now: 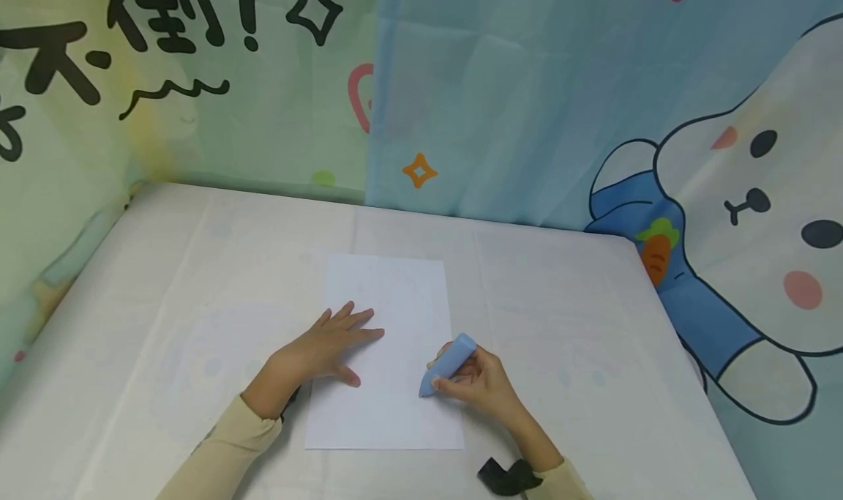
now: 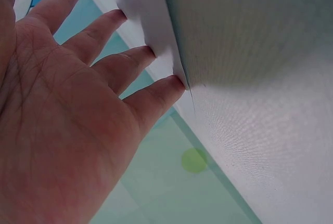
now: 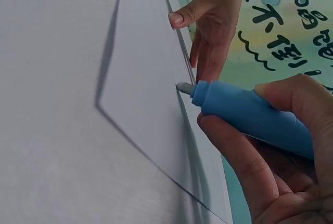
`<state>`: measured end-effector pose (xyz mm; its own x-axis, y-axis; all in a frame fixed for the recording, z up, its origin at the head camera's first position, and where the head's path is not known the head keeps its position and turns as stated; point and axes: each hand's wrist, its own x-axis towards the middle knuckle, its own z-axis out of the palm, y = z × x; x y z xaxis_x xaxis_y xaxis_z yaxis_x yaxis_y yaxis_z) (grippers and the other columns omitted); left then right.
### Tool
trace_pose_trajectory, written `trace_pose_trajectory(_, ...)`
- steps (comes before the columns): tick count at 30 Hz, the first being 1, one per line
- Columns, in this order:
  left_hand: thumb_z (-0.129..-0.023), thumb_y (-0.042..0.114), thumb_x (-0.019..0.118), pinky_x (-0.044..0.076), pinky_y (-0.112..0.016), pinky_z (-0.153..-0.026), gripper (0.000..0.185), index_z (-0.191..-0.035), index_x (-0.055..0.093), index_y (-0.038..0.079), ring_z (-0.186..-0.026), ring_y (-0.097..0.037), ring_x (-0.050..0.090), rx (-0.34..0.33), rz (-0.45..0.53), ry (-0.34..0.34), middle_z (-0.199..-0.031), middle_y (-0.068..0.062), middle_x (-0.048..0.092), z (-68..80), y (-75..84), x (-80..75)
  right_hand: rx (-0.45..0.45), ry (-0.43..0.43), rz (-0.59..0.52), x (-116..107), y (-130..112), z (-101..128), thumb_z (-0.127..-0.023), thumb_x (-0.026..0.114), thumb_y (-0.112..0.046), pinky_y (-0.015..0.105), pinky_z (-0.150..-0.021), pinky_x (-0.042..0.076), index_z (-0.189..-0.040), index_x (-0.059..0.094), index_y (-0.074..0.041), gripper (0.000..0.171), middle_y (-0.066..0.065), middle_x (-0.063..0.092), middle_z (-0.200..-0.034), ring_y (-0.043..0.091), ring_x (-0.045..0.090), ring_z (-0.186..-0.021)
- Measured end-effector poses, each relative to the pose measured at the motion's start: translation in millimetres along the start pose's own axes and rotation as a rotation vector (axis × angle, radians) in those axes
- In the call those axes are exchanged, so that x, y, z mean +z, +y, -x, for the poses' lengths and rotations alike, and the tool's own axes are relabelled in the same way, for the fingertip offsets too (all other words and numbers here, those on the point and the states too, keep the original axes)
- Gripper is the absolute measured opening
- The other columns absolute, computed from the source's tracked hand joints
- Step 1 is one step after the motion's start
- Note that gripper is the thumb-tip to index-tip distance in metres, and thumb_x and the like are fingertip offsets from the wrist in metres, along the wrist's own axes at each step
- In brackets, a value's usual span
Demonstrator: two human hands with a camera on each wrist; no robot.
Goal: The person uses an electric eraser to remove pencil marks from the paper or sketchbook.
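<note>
A white sheet of paper (image 1: 388, 419) lies on the table. My left hand (image 1: 332, 345) is spread over its left side, fingers apart; in the left wrist view the fingertips (image 2: 174, 82) press on the sheet near its edge. My right hand (image 1: 486, 384) holds a thick light-blue pen-like tool (image 1: 451, 364) at the sheet's right side, tilted with its narrow end down. From the right wrist, the tool's short grey pointed tip (image 3: 184, 87) shows right at the paper's surface. Thumb and fingers pinch the blue body (image 3: 244, 104).
A white cloth (image 1: 560, 324) covers the table. Behind it hangs a printed curtain (image 1: 474, 105) with dark characters at left and a cartoon rabbit (image 1: 757, 192) at right. A black strap (image 1: 507, 476) sits by the right wrist.
</note>
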<state>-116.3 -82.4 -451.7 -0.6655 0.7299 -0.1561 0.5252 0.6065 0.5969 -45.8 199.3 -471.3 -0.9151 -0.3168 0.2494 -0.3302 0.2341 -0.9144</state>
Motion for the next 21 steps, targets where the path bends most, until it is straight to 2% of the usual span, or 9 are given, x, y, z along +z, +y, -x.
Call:
trace_pose_trajectory(6,-0.074,0.021,0.081,0.014,-0.063,-0.115,0.076,-0.142,0.05,0.006,-0.145,-0.046,0.016,0.007,-0.017,0.001,-0.155,-0.02,0.032,-0.3,0.0,0.1,0.025,-0.01,-0.015,-0.2,-2.3,3.7,-0.075,0.071,0.016,0.022,-0.07,0.058,-0.105,0.054,0.019,0.035,0.035,0.062,-0.095,0.002,0.068,-0.09)
trace_pose_trajectory(14,-0.074,0.021,0.082,0.013,-0.063,-0.116,0.077,-0.142,0.05,0.007,-0.146,-0.046,0.015,0.013,-0.002,0.007,-0.156,-0.02,0.032,-0.9,-3.2,2.8,-0.055,0.029,0.01,1.0,1.3,-3.2,-0.073,0.07,0.02,0.021,-0.073,0.058,-0.103,0.053,0.019,0.035,0.034,0.062,-0.091,0.001,0.068,-0.091)
trace_pose_trajectory(21,-0.074,0.02,0.082,0.012,-0.062,-0.116,0.077,-0.143,0.049,0.007,-0.146,-0.045,0.014,0.002,-0.001,-0.001,-0.156,-0.019,0.031,-1.4,-3.1,1.6,-0.067,0.031,0.008,0.5,3.3,-5.8,-0.073,0.069,0.021,0.02,-0.072,0.058,-0.103,0.053,0.019,0.035,0.034,0.063,-0.09,0.002,0.068,-0.089)
